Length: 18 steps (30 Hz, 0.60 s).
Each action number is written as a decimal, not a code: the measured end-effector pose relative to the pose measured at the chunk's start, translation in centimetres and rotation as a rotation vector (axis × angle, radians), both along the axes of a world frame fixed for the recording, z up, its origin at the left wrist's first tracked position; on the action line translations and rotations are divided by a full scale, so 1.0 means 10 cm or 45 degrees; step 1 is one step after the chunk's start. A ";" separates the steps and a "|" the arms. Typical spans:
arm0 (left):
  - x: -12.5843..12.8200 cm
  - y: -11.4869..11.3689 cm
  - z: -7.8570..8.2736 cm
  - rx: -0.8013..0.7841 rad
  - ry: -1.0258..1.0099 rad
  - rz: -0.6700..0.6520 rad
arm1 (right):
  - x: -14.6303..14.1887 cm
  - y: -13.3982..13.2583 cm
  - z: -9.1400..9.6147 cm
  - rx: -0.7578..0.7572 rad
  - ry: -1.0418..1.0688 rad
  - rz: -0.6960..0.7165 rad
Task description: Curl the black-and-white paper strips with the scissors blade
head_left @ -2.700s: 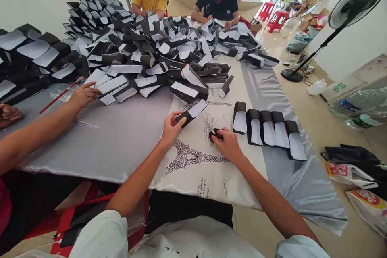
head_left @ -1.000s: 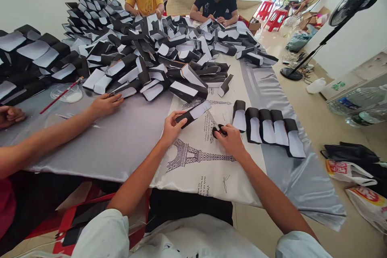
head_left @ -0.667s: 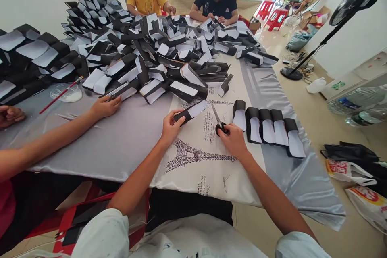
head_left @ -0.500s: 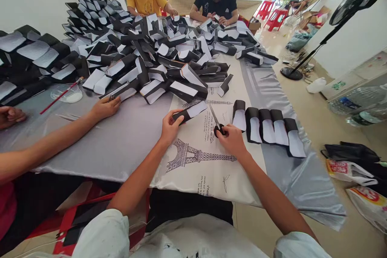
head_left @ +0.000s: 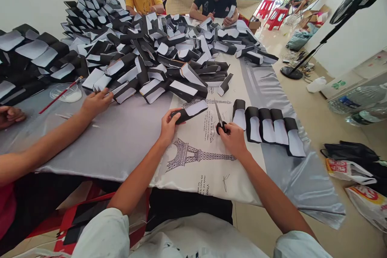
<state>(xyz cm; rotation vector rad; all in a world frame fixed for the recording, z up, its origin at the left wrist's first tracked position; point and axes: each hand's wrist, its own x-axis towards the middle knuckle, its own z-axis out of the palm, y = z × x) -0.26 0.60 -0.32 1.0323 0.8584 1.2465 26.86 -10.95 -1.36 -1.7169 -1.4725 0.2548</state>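
Observation:
My left hand is closed on the near end of a black box piece with a white flap, held just over the cloth with the Eiffel Tower print. In my right hand is a pair of scissors with black handles; its blades point away from me, a little right of the piece and apart from it. To the right of the scissors, several like black-and-white pieces lie side by side in a row.
A big heap of black-and-white pieces covers the table's far side and left. At left, a neighbour's hand reaches to the heap near a clear dish with a red brush. Two people sit opposite. A standing fan is on the right.
The scissors in my right hand have drawn slightly right, away from the piece. My left hand has hardly moved. The neighbour's hand has shifted left, and the people opposite have moved their hands.

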 end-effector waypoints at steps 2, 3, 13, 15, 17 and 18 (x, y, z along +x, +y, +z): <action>-0.01 0.01 0.03 -0.124 -0.105 0.000 | 0.00 0.00 0.02 0.005 0.023 -0.005; -0.02 0.02 0.04 -0.194 -0.152 -0.011 | -0.01 -0.01 0.03 0.009 0.036 -0.004; -0.04 0.00 0.13 -0.480 -0.297 -0.266 | -0.11 -0.06 0.12 0.041 0.081 0.042; -0.04 -0.02 0.15 -0.534 -0.305 -0.290 | -0.11 -0.06 0.13 0.042 0.077 0.041; -0.03 -0.03 0.17 -0.582 -0.317 -0.299 | -0.11 -0.07 0.14 0.047 0.067 0.035; -0.03 -0.03 0.19 -0.600 -0.323 -0.301 | -0.11 -0.07 0.14 0.055 0.056 0.028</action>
